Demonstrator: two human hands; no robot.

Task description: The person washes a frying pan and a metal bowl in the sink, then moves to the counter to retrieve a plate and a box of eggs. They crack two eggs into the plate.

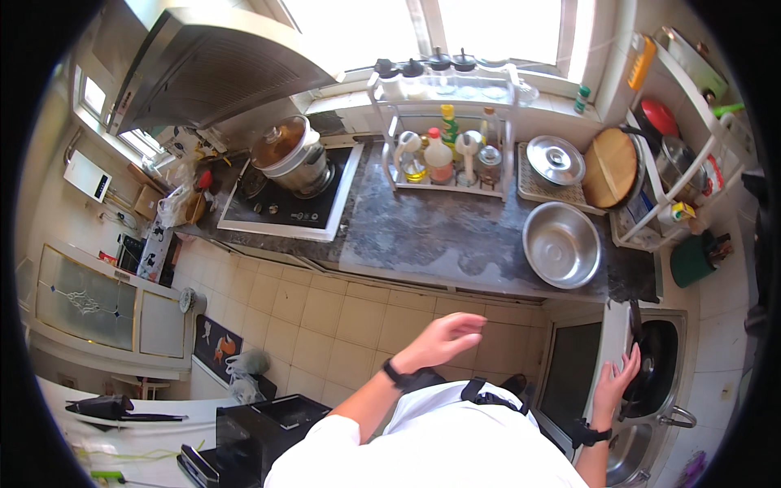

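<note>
My left hand (448, 338) is in the air over the tiled floor, its fingers and thumb parted with nothing between them. My right hand (615, 378) is at the sink's near edge, fingers spread, beside a black wok (656, 360) that lies in the sink basin. Whether its fingertips touch the wok's rim, I cannot tell. The wok's dark handle (635, 320) points towards the counter. On the counter, a stainless steel basin (561, 245) stands near the sink. Behind it, a metal lid (555, 160) rests on a perforated tray (531, 189), with a round wooden board (610, 168) leaning beside it.
A pot with a glass lid (290, 155) stands on the stove (287, 213) under the range hood (232, 67). A two-tier rack (448, 190) holds bottles and jars. A faucet (677, 418) juts over the sink. A white shelf (668, 207) stands at the right.
</note>
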